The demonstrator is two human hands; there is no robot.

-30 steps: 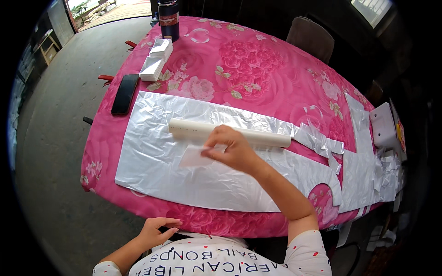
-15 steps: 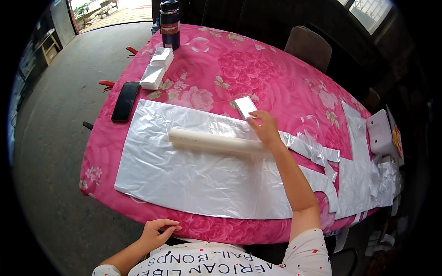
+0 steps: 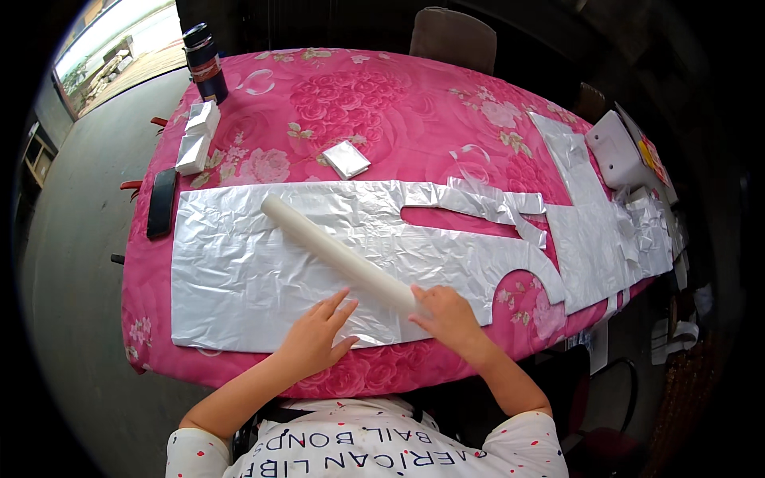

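"Head view. How are the hands posed?"

"On my feed, with the dial centred on the frame, I have the left hand (image 3: 312,338) at seven o'clock, back uppermost, fingers pointing toward one. They're slightly spread, the thumb well apart from them. I can't tell whether it rests on the plastic or hangs just above it."

"And the right hand (image 3: 448,313)?"

"At five, pointing toward ten. Its thumb and fingers are clamped on the near end of the white tube (image 3: 341,255); I can't see the underside of that grip."

"Where does the tube lie?"

"Slantwise from ten toward five, over the silvery plastic sheet (image 3: 227,263), whose narrow strips and curved cut-out reach toward two and four."

"What else is around, or crowding it?"

"Closest to the tube's far end is a folded packet (image 3: 347,160) at eleven, just beyond the sheet. I see a black phone (image 3: 162,204) at nine, beside the sheet's edge, two small white stacks (image 3: 194,151) at ten, and a dark bottle (image 3: 206,70) past them. Toward three lies another plastic piece (image 3: 588,256), with a white container (image 3: 612,153) at two. Everything sits on the pink tablecloth (image 3: 398,135); a chair (image 3: 453,41) stands past its far edge, between twelve and one."
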